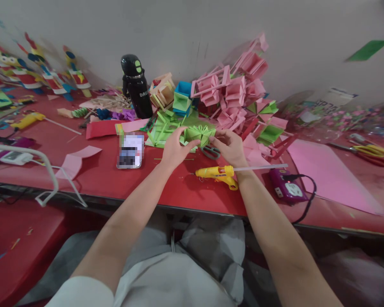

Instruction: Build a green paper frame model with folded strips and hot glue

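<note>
Between my two hands I hold a green folded-paper piece (201, 135) with pleats fanning out from its middle. My left hand (176, 147) pinches its left side, thumb in front. On its right side, the fingers of my right hand (228, 147) are closed on the edge. Just below lies a yellow glue gun (216, 172) with a clear glue stick in its back, close to my right wrist. Grey-handled scissors (210, 152) rest on the table under the paper piece, partly hidden. Green paper strips (169, 128) are heaped behind my left hand.
Pink folded-paper boxes (235, 91) pile up behind my right hand. A black bottle (137, 87) stands at the back, a phone (130, 151) lies left. A purple power adapter (287, 186) with a cable and pink sheets (333, 175) are at the right. A white metal frame (51, 170) juts in left.
</note>
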The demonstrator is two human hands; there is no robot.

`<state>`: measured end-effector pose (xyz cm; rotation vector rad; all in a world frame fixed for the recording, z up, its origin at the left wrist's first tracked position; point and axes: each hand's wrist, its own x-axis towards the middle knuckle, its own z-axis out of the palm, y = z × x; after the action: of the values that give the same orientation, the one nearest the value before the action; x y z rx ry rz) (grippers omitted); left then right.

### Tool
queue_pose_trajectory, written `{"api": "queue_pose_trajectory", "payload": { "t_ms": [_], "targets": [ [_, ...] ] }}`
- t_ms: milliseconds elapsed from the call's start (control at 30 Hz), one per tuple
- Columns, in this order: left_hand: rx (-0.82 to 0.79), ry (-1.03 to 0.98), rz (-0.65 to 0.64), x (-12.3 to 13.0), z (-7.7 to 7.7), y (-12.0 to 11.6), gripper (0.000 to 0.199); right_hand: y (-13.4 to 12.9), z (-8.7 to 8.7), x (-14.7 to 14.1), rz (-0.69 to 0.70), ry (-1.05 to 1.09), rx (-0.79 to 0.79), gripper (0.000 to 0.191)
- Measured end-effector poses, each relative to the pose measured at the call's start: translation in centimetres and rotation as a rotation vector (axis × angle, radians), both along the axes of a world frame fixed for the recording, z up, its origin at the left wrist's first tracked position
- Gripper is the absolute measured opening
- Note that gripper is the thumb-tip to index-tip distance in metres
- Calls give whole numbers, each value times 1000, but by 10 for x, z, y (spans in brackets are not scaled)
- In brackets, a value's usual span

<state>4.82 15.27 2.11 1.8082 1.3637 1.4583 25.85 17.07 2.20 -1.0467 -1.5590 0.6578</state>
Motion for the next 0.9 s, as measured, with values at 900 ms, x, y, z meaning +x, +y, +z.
{"api": "queue_pose_trajectory", "payload": {
  "t_ms": [900],
  "targets": [
    [9,19,137,-4,0,-1,26,-2,6,1,-60,-60,42,32]
  ]
}}
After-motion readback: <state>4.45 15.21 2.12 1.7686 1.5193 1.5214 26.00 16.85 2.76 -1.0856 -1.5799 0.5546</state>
